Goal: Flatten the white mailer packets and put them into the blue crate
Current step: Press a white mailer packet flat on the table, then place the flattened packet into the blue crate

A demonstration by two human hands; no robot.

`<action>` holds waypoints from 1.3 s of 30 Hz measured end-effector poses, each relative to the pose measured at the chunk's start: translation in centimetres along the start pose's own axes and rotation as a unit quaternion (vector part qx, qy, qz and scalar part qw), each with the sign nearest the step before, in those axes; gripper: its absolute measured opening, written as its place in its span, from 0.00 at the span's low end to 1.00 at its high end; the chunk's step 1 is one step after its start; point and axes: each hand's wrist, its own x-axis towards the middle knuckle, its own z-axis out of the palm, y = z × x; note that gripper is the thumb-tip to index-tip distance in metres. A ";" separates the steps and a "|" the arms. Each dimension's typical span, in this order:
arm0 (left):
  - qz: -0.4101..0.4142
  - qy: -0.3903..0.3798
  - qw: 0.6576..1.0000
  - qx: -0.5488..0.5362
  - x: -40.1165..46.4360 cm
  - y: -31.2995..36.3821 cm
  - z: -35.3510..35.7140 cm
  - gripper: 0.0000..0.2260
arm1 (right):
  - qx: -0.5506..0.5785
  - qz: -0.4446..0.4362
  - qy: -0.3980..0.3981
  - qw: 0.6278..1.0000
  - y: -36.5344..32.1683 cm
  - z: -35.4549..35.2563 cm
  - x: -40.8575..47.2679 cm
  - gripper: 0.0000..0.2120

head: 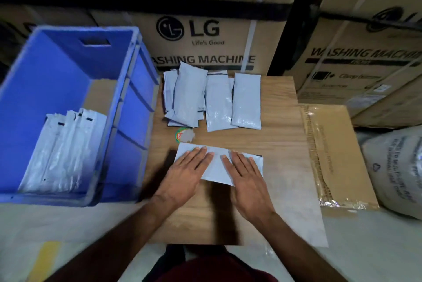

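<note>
Mid-task: several flattened white plastic mailer packets (61, 151) stood inside the blue plastic crate (27, 90) at frame left. Left hand (185, 174) and right hand (245, 181), fingers straight and slightly spread, pressed one white packet (217, 167) flat at centre of the wooden board (280, 144). An unflattened pile (212, 97) waited above it; probably six or more, overlap hid the count.
</note>
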 end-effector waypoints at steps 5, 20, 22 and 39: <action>-0.002 0.047 0.998 0.033 1.5 -1.6 -6.9 0.32 | -0.018 -0.035 0.045 0.998 -1.1 -5.3 3.0 0.41; 0.016 0.138 0.987 0.075 -6.7 -19.1 -17.8 0.32 | 0.029 -0.157 0.146 0.976 -18.7 -10.5 11.7 0.36; 0.020 0.121 0.989 0.080 -9.0 -23.2 -17.9 0.33 | 0.046 -0.163 0.138 0.976 -22.8 -9.1 12.8 0.34; 0.286 -0.041 0.953 0.088 -5.1 -41.4 -11.8 0.34 | 0.103 0.160 -0.038 0.981 -40.4 4.8 19.2 0.37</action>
